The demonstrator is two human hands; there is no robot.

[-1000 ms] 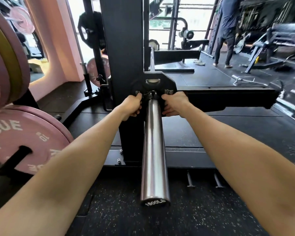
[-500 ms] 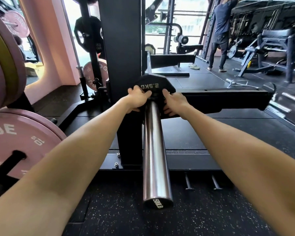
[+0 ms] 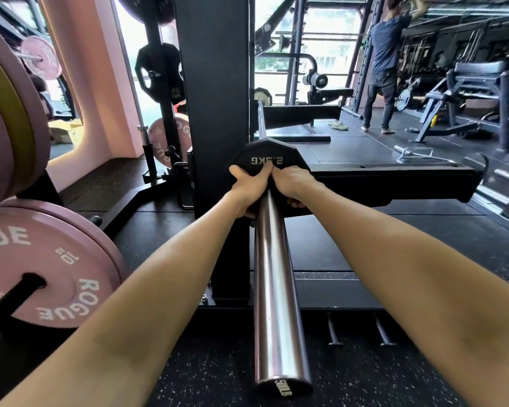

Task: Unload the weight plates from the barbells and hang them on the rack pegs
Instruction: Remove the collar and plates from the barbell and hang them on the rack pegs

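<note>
Since 0.5 s ago: thumbs meet over sleeve. Left hand [image 3: 249, 189] and right hand [image 3: 291, 183] clasp 2.5 kg plate [image 3: 266, 155], 12 o'clock end of barbell sleeve [image 3: 276, 289]. Step: unloading. Next, judged: slide plate toward 6 o'clock.

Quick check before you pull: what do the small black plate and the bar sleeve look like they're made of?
Small black plate: matte black, angular-edged, probably rubber- or urethane-coated; no shine, white 2.5KG lettering. Bar sleeve: bare polished metal, likely chromed steel; long bright reflections along it. Both hands grip the plate, left hand and right hand.
</note>
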